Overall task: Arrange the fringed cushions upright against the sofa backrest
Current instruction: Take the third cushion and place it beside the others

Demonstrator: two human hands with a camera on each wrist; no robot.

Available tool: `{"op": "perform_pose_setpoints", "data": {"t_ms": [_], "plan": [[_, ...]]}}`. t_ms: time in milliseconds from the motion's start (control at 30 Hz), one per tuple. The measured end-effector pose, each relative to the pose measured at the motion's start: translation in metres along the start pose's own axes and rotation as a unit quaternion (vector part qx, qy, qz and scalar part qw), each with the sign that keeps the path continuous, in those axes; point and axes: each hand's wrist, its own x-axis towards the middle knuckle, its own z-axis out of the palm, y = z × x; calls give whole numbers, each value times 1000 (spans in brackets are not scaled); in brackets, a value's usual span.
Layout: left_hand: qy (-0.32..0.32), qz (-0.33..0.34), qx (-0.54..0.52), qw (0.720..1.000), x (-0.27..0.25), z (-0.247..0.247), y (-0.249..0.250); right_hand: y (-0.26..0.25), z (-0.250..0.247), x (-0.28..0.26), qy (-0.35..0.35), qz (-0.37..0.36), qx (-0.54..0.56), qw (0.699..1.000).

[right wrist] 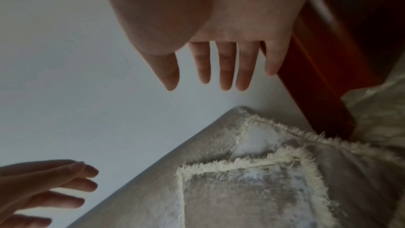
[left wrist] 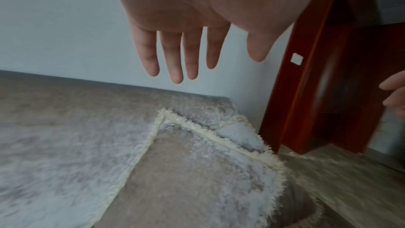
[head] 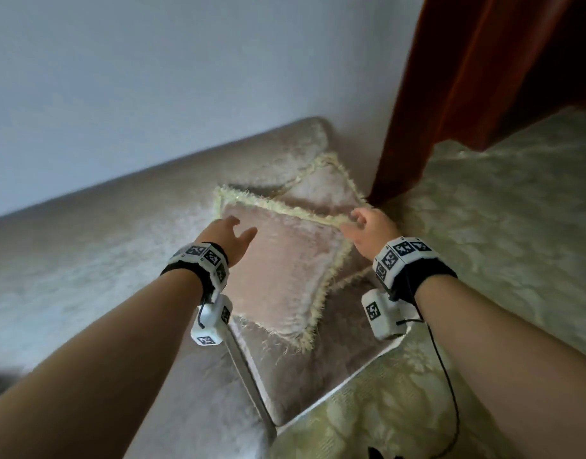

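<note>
While neither hand holds anything, both reach toward the corner of the sofa with fingers extended. The left hand [head: 227, 235] has its four fingers [left wrist: 173, 58] straight and slightly spread, thumb set apart, and it hovers over the upper left part of the front cushion [head: 278, 270]; whether it touches the fabric cannot be told. The right hand [head: 367, 230] is likewise spread, fingers [right wrist: 225, 68] straight and thumb apart, and it sits at the right corner of the front cushion's upper fringe; contact there cannot be confirmed either.

The front cushion is pale pink with a cream fringe on all edges. It leans back, tilted, with one corner pointing up toward the backrest [head: 119, 220] and its lower edge on the seat [head: 304, 369]. The rear cushion [head: 321, 187], of the same fringed kind, stands behind it in the corner, leaning against the backrest and partly covered by the front cushion.

A red-brown wooden frame [head: 450, 94] rises just beside the rear cushion on the right. A patterned cream cover [head: 500, 226] spreads to the right of the seat. A plain pale wall [head: 152, 77] stands behind the backrest.
</note>
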Motion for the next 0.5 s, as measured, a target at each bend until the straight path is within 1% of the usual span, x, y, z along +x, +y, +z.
{"op": "perform_pose_setpoints", "data": {"t_ms": [133,200,300,400,500], "plan": [[7,-79,-33,996,16,5,-35,-24,26,46,-60,-44,-12,997],[15,-109,-54,992,27,8,-53,-38,39,67,-77,-68,-22,994],[8,-136,-64,989,49,15,-73,-49,58,91,-93,-79,-34,992],[-5,-161,-74,984,73,19,-82,-45,70,110,-103,-82,-46,990],[-12,-157,-62,986,99,25,-76,-31,76,137,-104,-64,-43,992]]}}
